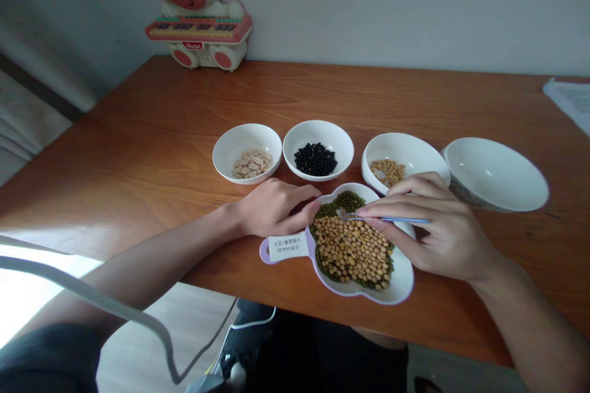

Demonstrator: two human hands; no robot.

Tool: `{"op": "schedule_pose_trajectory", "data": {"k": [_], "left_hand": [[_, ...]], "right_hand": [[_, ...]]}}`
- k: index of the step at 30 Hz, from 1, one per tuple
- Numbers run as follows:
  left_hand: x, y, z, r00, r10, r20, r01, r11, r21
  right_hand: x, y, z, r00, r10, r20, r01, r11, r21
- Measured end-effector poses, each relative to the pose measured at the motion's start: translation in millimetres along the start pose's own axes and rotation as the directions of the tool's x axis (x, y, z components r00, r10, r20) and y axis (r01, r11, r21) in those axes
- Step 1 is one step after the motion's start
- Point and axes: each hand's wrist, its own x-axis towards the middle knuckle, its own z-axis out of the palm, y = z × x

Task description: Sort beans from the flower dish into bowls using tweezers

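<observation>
A white dish with a purple rim and labelled handle [404, 276] holds yellow beans [353, 249] and green beans [348, 201]. My right hand [437, 227] pinches thin metal tweezers [396, 219], whose tips are over the beans at the dish's upper left part. Whether anything sits between the tips is too small to tell. My left hand [276, 206] rests at the dish's left edge, thumb and index fingertips at the rim beside the handle, fingers curled together.
Behind the dish stand white bowls with pale flat seeds [252, 164], black beans [316, 159] and yellow beans [388, 171]. An empty bowl [498, 175] is at right. A toy keyboard figure [198, 27] stands at the back left, paper [574, 101] at right. A cable [115, 307] crosses lower left.
</observation>
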Motion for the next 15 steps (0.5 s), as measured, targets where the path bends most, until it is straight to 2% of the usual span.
{"op": "schedule_pose_trajectory", "data": {"k": [15], "left_hand": [[-0.4,1.0,-0.6,1.000,-0.009,0.005,0.009,1.000,0.008]], "right_hand": [[-0.3,1.3,-2.5,1.000,-0.010,-0.010,0.010,1.000,0.018]]}}
